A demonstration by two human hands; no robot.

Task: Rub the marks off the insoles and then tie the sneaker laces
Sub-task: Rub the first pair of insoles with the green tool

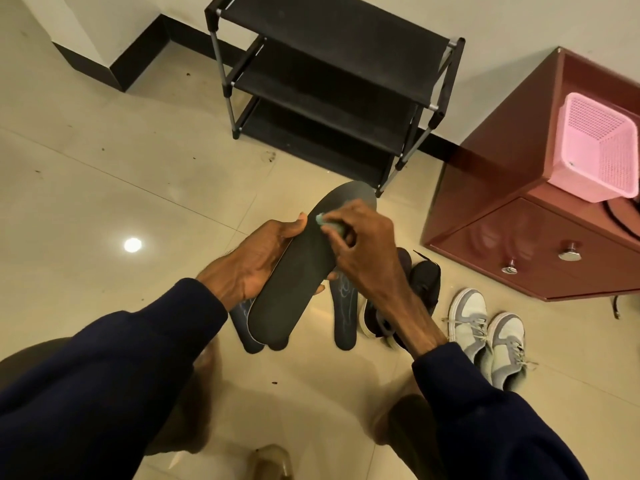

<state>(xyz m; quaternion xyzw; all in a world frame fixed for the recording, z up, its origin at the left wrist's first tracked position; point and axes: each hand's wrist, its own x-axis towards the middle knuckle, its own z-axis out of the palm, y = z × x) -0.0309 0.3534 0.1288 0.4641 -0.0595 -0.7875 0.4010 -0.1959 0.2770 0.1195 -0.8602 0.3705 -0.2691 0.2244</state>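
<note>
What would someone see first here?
In the middle, the left hand grips a dark insole while the right hand presses a pale green eraser near its far end. At the far right, a pink basket sits on a red cabinet, with grey sneakers on the floor nearby.

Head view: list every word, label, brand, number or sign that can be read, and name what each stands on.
No readable text in this view.
Held insole: plain dark face, no print visible.
Insole on the floor: pale scribbled marks, not legible as letters.
Grey sneakers: no brand or label can be made out.
Pink basket and red cabinet: no lettering visible.
</note>
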